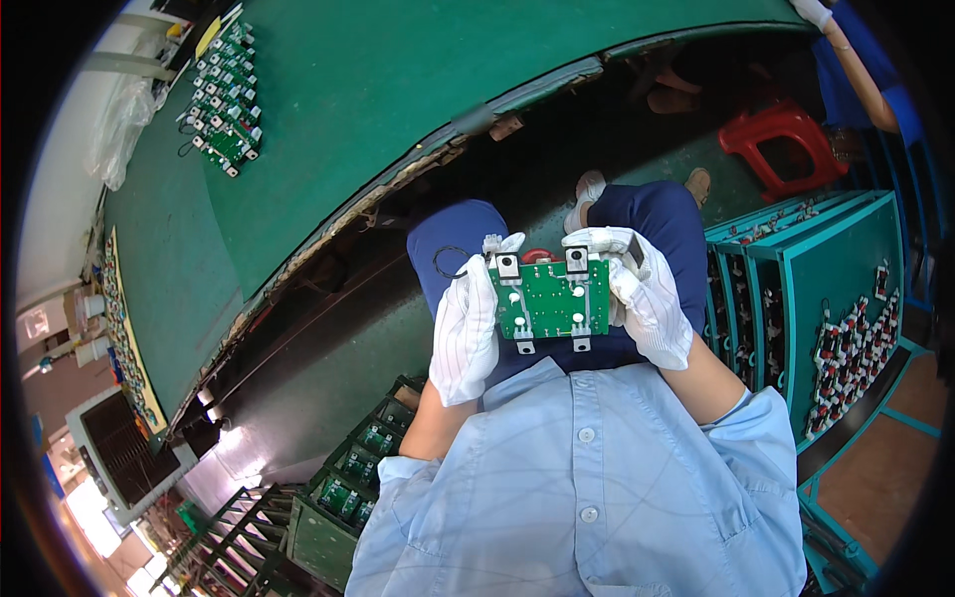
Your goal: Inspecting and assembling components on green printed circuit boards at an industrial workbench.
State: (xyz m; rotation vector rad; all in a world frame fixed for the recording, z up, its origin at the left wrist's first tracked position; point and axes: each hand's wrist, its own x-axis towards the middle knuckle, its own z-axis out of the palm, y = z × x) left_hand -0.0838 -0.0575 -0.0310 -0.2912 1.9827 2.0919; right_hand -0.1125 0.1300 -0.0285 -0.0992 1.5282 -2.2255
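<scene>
A green circuit board (550, 303) is held up above my lap, with metal tabs at its top and bottom edges and white blobs on its face. My left hand (468, 323), in a white striped glove, grips the board's left edge. Gripping the right edge is my right hand (647, 294), gloved the same way. A thin black wire loop (451, 262) sticks out past the board's upper left corner, beside my left fingers. Something red shows behind the top edge. The fingers behind the board are hidden.
On the green table (368, 90) ahead, several boards (227, 104) lie in rows at the far left. Teal racks (846, 279) with components stand at my right. A crate of boards (358, 468) sits at my lower left. Beyond are a red stool (781, 149) and another person's arm (860, 75).
</scene>
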